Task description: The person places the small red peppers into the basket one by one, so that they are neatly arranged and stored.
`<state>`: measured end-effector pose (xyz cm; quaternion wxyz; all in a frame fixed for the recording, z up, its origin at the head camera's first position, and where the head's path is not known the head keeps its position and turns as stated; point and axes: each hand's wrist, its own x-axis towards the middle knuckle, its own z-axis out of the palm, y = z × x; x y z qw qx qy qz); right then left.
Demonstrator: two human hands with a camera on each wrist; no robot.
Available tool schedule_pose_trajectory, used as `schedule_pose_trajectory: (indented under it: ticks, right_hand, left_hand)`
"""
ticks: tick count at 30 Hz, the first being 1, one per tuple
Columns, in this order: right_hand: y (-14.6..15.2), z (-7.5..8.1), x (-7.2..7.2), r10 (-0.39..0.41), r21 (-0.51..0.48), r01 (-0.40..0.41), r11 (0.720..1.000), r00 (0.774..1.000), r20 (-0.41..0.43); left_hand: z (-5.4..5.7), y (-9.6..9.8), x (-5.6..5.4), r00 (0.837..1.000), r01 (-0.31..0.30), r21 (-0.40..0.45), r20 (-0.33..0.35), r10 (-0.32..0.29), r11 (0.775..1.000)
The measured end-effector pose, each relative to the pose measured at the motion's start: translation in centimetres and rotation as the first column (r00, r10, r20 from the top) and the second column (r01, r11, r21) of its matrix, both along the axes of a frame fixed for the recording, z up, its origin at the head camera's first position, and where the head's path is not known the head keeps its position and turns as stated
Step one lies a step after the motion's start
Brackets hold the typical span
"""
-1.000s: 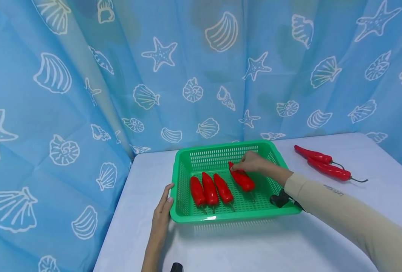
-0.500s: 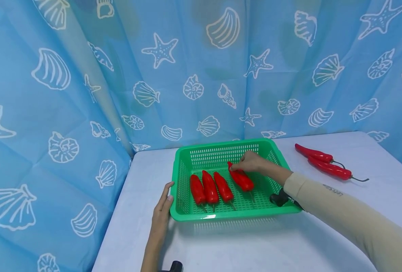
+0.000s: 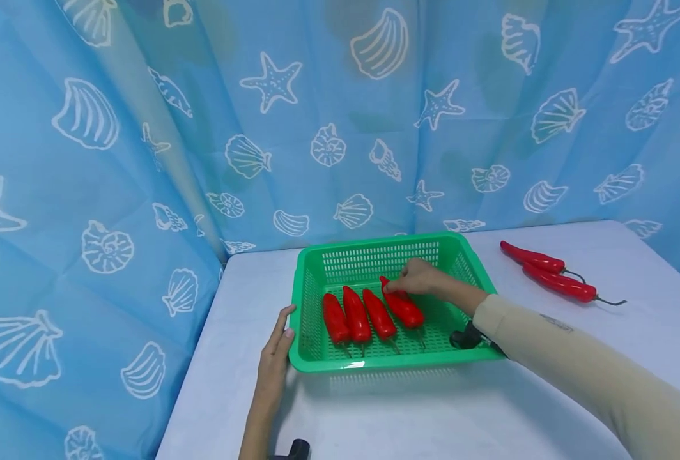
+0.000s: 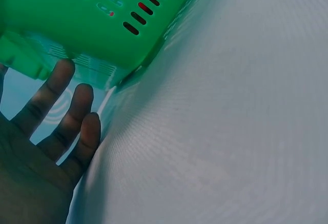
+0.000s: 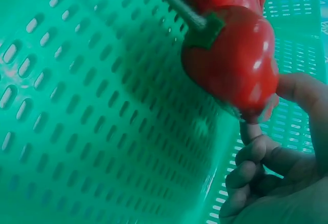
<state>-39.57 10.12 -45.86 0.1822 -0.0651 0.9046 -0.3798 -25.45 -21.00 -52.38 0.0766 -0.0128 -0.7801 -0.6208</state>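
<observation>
Head view: right grip (image 3: 420, 278) pinches a red pepper (image 3: 406, 310); left grip (image 3: 273, 359), loosely spread, seemingly touches the green basket (image 3: 397, 363).

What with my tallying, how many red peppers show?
6: four peppers in the basket, the rightmost one pinched by the right hand; two peppers on the table, right of the basket. The sleeve could hide more.

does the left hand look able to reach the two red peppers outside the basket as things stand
Probably not easily: the left hand is at the left end of the basket, the loose peppers lie past its right end, and the right arm comes between.
</observation>
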Motion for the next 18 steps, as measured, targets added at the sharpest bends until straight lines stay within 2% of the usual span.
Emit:
schedule_pose_trajectory:
  ticks: [9, 18]
  right_hand:
    - [-0.26, -0.53, -0.1, 0.032, 0.073, -0.031, 0.997, 0.999, -0.017]
    - [-0.14, -0.67, 0.03, 0.1, 0.117, -0.096, 0.988, 0.995, -0.029]
  left_hand:
    - [0.47, 0.16, 0.16, 1.0, -0.005, -0.006, -0.002, 0.004, 1.0]
    - [0.35, 0.1, 0.33, 1.0, -0.012, -0.008, 0.008, 0.012, 1.0]
